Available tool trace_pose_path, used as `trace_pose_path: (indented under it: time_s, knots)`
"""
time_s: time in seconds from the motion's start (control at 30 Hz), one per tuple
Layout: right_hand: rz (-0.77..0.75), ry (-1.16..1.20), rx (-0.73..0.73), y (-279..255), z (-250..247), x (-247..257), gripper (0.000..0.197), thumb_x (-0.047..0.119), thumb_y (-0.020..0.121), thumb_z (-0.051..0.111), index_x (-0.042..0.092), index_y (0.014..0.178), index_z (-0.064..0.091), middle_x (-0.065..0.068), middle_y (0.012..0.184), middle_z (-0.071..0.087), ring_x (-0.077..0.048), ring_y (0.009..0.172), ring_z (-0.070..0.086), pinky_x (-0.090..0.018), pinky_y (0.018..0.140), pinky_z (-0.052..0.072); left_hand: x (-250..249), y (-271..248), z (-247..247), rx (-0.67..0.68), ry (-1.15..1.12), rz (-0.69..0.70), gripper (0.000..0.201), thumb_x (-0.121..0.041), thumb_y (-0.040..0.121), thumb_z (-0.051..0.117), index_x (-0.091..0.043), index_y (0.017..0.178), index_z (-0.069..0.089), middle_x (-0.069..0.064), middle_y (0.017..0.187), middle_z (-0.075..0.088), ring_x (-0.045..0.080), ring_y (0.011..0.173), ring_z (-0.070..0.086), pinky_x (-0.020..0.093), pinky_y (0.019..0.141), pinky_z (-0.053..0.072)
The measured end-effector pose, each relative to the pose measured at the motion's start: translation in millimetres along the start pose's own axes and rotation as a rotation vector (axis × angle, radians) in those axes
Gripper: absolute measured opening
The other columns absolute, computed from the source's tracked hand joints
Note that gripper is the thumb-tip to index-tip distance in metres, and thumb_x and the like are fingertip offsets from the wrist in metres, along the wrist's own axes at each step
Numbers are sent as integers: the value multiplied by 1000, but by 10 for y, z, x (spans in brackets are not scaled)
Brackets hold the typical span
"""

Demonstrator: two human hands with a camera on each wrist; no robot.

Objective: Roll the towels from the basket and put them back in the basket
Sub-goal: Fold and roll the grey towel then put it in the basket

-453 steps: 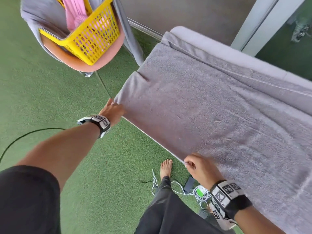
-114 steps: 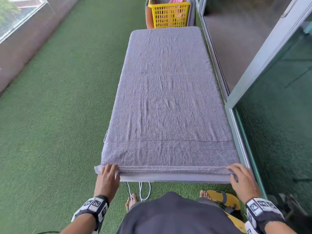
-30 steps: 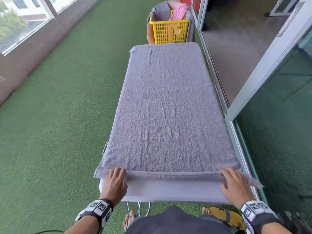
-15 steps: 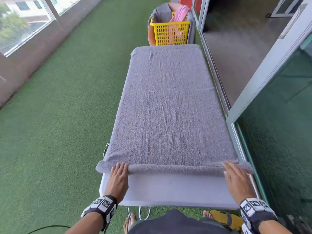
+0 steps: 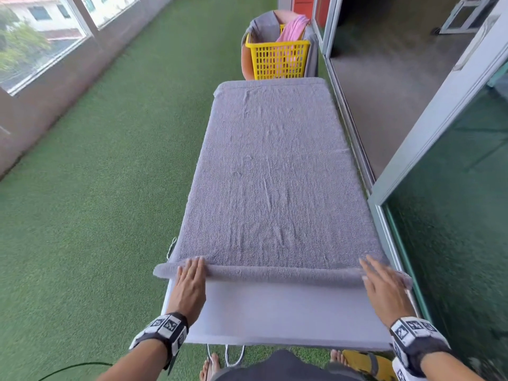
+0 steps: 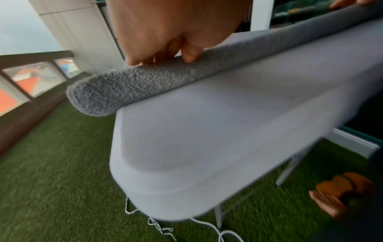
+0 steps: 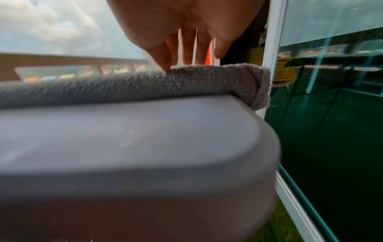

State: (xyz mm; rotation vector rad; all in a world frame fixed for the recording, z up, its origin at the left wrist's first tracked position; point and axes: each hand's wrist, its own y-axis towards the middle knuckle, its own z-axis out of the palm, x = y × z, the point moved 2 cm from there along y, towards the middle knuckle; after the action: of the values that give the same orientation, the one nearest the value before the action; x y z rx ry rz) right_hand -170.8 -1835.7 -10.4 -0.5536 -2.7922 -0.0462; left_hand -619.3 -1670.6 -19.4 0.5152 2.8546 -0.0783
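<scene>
A long grey towel (image 5: 275, 174) lies flat along a pale grey table (image 5: 286, 317). Its near end is rolled into a thin tube (image 5: 283, 274) that spans the table's width. My left hand (image 5: 189, 281) rests flat on the roll's left end with straight fingers, seen close in the left wrist view (image 6: 165, 37) above the roll (image 6: 128, 86). My right hand (image 5: 384, 284) lies flat on the roll's right end; its fingers (image 7: 188, 49) touch the rolled towel (image 7: 186, 81). The yellow basket (image 5: 277, 57) stands beyond the table's far end with a pink towel (image 5: 292, 30) in it.
Green artificial turf (image 5: 96, 202) covers the floor on the left. A glass sliding door and its frame (image 5: 439, 133) run along the table's right side. A grey towel (image 5: 261, 26) hangs over the chair behind the basket. White cords (image 5: 231, 358) and my feet lie under the near table edge.
Both hands have pushed the roll forward along the table. The roll has grown thicker and more bare table shows in front of me.
</scene>
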Motion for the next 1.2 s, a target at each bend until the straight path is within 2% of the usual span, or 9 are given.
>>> trace_pose_path:
  time_s: [0.13,0.27,0.37,0.47,0.53,0.6,0.8,1.0,1.2]
  knots:
    - [-66,27,101,-326,240,-28,57,15,88,65,16,141,44,4,146,39,-22,137,37,-41,117,19,64,-169,170,88,-53,40,62,-2,75,75,1,132,52,17,137,51,38,129,46,47,108,32]
    - [6,-63,64,-302,150,33,47,4,62,81,16,106,70,-3,108,66,-28,96,62,-46,84,49,-9,-107,3,89,-23,33,36,5,62,77,-10,94,67,5,93,67,26,84,61,40,76,54]
    - [23,-106,61,-120,-1,113,33,7,61,78,23,89,70,3,90,65,-24,84,60,-40,78,40,-124,-1,-219,94,2,46,18,-1,68,73,-15,73,63,0,74,63,22,70,58,34,65,48]
    - [17,-115,-53,99,-131,85,36,6,73,71,21,105,71,0,103,66,-25,92,61,-44,86,39,-106,132,-241,51,58,9,27,6,75,60,-5,99,66,11,99,69,31,92,64,42,83,50]
    - [0,-81,-89,106,-77,54,46,10,81,68,15,126,61,-5,124,61,-29,107,59,-46,98,36,-41,126,-96,58,78,30,53,10,76,55,1,128,52,19,127,59,36,119,56,48,103,42]
    - [-65,-34,-47,-28,63,42,50,13,84,67,13,133,55,-6,134,56,-28,120,54,-45,109,31,-52,7,-17,83,85,93,54,-2,84,58,0,136,43,20,134,54,37,127,49,48,108,34]
    - [10,-34,16,-191,58,61,51,-1,64,79,15,112,69,-4,111,69,-27,100,63,-45,92,47,-207,-161,-119,56,-38,61,43,1,58,84,-7,96,66,4,91,63,21,80,60,32,71,57]
    - [13,-73,50,-169,-10,42,46,3,60,79,23,100,70,5,101,69,-22,94,61,-44,90,46,-159,-302,-81,34,-68,71,58,2,56,84,-5,109,62,4,94,68,19,82,63,30,75,56]
    - [-5,-98,-46,-688,60,17,40,6,56,80,22,92,72,5,92,70,-21,83,61,-43,84,43,-104,-633,-91,38,-73,108,44,2,53,83,-12,89,64,-4,81,64,12,68,57,24,63,53]
